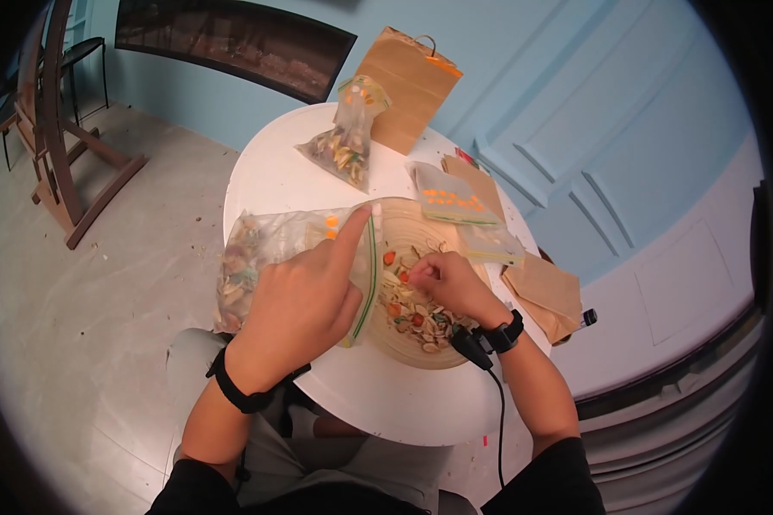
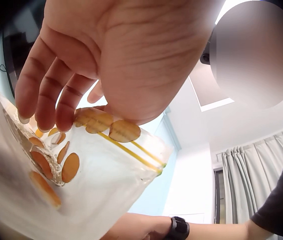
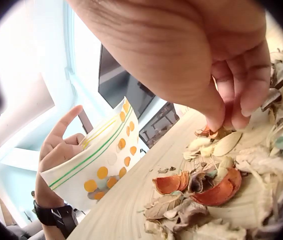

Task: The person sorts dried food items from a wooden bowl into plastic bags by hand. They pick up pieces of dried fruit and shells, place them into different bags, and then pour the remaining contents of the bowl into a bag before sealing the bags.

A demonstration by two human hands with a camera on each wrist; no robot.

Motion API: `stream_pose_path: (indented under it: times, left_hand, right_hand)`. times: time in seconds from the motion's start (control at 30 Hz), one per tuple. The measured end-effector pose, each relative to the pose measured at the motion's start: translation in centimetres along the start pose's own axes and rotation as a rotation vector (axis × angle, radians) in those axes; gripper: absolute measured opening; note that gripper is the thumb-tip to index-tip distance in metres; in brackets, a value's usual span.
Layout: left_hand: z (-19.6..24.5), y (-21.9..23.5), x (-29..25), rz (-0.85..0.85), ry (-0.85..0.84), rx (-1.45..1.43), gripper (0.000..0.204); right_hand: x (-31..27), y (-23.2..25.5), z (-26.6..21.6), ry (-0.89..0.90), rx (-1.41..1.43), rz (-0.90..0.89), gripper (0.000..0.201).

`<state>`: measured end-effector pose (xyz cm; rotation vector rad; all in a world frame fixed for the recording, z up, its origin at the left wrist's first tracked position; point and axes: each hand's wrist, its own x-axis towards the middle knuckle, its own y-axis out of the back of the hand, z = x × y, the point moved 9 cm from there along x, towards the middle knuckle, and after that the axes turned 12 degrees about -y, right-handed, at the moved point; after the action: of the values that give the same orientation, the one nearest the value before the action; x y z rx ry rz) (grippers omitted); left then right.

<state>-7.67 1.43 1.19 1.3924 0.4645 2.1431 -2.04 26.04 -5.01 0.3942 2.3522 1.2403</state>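
My left hand point(image 1: 305, 300) is at the mouth of a clear zip bag point(image 1: 318, 245) printed with orange dots, its index finger extended. In the left wrist view, the relaxed fingers of my left hand point(image 2: 64, 87) hang beside the bag point(image 2: 106, 185). Dried pieces fill the bag's far end. My right hand point(image 1: 455, 283) reaches into a round, shallow bowl point(image 1: 425, 356) of dried petals and chips. The right wrist view shows the thumb and fingertips of my right hand point(image 3: 226, 120) pinching a small orange piece point(image 3: 205, 132); other orange pieces point(image 3: 221, 190) lie nearby.
On the white round table point(image 1: 352, 403) stand a filled zip bag point(image 1: 348, 142) and a brown paper bag point(image 1: 408, 86). Flat zip bags point(image 1: 455, 202) and brown paper packets point(image 1: 541, 292) lie to the right. A wooden easel point(image 1: 60, 154) stands at the left on the floor.
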Motion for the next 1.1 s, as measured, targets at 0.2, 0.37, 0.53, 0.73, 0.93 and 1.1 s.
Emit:
stream_pose_path:
  times: [0.2, 0.37, 0.53, 0.73, 0.93, 1.1]
  left_hand:
    - [0.2, 0.5, 0.0, 0.031, -0.006, 0.016, 0.076]
    - [0.6, 0.6, 0.3, 0.073, -0.003, -0.013, 0.076]
    - [0.6, 0.3, 0.6, 0.065, 0.010, -0.008, 0.075]
    - [0.8, -0.5, 1.0, 0.061, -0.002, 0.013, 0.074]
    - [0.7, -0.8, 0.8, 0.001, 0.008, 0.027, 0.075]
    - [0.5, -0.6, 0.3, -0.009, -0.011, 0.040, 0.076]
  right_hand:
    - [1.2, 1.3, 0.0, 0.052, -0.006, 0.097, 0.017]
    - [1.7, -0.2, -0.7, 0.107, -0.219, -0.005, 0.021]
    - [1.4, 0.0, 1.0, 0.002, -0.132, -0.044, 0.026]
    - [1.4, 3.8, 3.2, -0.025, 0.340, 0.096, 0.027]
    - [0.7, 2.6, 1.5, 0.037, -0.258, 0.160, 0.031]
    - [0.3, 1.0, 1.9, 0.004, -0.193, 0.007, 0.032]
